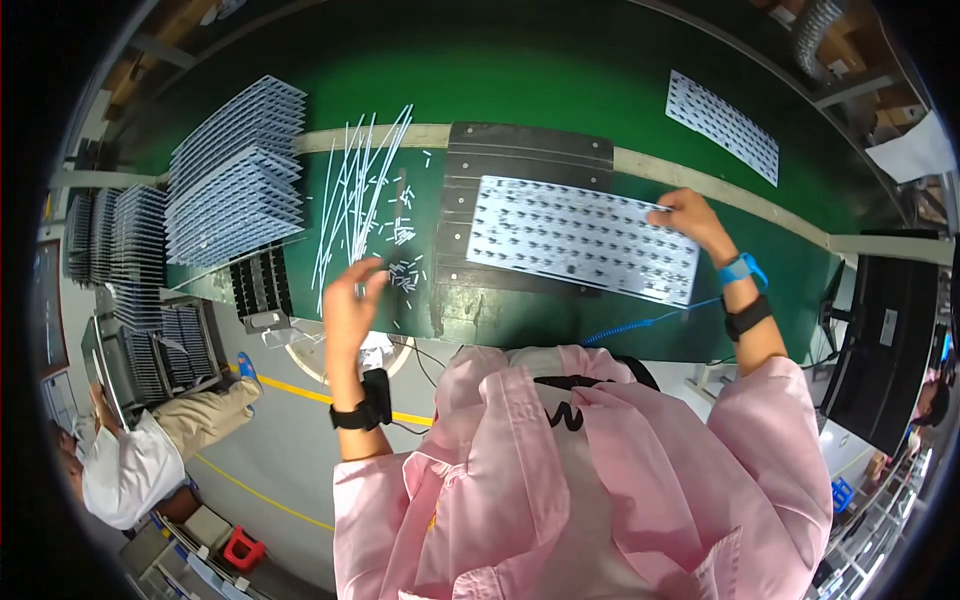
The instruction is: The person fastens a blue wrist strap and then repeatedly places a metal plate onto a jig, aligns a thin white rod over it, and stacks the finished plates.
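Observation:
A white perforated keyboard plate (580, 236) with rows of dark cutouts lies slightly tilted across a dark grey fixture board (465, 300). My right hand (692, 222) pinches its upper right edge between thumb and fingers; a blue wrist strap with a coiled cord is on that wrist. My left hand (352, 308) hovers at the near edge of the table, thumb and forefinger apart, with nothing visible in it. Right beside its fingertips are scattered small pale strip pieces (403, 275). Long thin white strips (345, 200) lie crisscrossed just beyond.
Tall stacks of similar plates (235, 180) stand at the left, with more racked plates (140, 240) past them. Another plate (722, 125) lies at the far right. A blue coiled cord (625, 328) runs along the near table edge. A seated person (130, 475) is at lower left.

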Demonstrator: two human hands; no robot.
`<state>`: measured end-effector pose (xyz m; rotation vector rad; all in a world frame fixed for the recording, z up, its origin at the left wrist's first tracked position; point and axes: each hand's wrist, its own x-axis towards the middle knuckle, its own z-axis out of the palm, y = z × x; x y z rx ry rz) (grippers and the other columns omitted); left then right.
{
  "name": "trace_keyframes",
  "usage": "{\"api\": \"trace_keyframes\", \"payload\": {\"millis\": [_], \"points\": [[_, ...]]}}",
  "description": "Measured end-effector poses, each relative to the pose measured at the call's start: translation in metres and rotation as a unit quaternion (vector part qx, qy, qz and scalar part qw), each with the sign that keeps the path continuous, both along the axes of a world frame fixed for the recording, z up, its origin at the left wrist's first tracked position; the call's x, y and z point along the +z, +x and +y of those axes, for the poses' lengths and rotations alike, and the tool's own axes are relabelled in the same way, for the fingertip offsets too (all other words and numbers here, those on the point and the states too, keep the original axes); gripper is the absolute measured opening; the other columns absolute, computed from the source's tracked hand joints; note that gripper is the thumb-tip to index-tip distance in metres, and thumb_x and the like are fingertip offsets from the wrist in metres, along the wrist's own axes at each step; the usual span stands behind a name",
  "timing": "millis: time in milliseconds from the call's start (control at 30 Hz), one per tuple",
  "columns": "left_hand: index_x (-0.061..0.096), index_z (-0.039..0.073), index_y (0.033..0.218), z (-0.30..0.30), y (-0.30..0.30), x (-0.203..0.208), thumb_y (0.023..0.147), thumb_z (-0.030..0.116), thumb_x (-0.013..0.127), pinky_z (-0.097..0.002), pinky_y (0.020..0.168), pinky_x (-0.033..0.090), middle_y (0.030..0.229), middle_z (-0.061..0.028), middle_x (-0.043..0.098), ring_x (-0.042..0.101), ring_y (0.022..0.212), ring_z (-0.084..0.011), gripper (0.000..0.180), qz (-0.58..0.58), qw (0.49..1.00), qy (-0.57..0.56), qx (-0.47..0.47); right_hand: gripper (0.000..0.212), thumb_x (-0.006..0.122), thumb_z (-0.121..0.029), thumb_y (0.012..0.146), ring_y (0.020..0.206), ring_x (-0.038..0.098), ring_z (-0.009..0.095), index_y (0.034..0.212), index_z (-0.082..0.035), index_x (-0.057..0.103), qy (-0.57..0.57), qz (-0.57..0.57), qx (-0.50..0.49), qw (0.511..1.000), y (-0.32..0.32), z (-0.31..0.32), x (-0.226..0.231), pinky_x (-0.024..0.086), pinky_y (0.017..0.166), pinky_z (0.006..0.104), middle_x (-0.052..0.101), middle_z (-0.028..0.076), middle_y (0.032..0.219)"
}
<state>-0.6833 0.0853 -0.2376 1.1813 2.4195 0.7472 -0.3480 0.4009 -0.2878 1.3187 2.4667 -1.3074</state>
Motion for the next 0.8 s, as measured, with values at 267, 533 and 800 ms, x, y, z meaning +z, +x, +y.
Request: {"api": "trace_keyframes", "payload": {"millis": [267, 533, 800], "points": [[0.059, 0.001, 0.092, 0.001, 0.016, 0.000, 0.077, 0.016, 0.059, -0.0294, 0.065, 0.045, 0.082, -0.0148, 0.061, 0.060, 0.074, -0.0243, 0.022, 0.007, 0.999, -0.042, -0.019, 0.029, 0.064, -0.031, 0.068, 0.052, 0.045, 0.015, 0.067, -0.002, 0.060, -0.008, 0.014, -0.027, 1.000, 0.055, 0.043, 0.021, 0.035, 0.049, 0.0312, 0.050, 0.007, 0.053], [0.060, 0.000, 0.091, 0.001, 0.006, 0.006, 0.078, 0.015, 0.057, -0.0291, 0.065, 0.044, 0.081, -0.0147, 0.061, 0.060, 0.072, -0.0245, 0.020, 0.013, 0.997, -0.062, 0.043, 0.038, 0.061, -0.037, 0.068, 0.056, 0.048, 0.017, 0.071, 0.001, 0.060, 0.101, 0.145, 0.066, 0.982, -0.094, 0.003, -0.040, 0.037, 0.052, 0.0323, 0.050, 0.010, 0.055], [0.060, 0.000, 0.091, 0.001, -0.012, 0.014, 0.079, 0.015, 0.057, -0.0287, 0.063, 0.044, 0.080, -0.0150, 0.062, 0.059, 0.066, -0.0243, 0.020, 0.024, 0.999, -0.025, 0.029, 0.023, 0.063, -0.022, 0.070, 0.053, 0.043, 0.007, 0.065, 0.000, 0.058, -0.034, 0.047, -0.002, 0.998, 0.040, 0.025, 0.029, 0.032, 0.046, 0.0246, 0.048, 0.002, 0.053]]}}
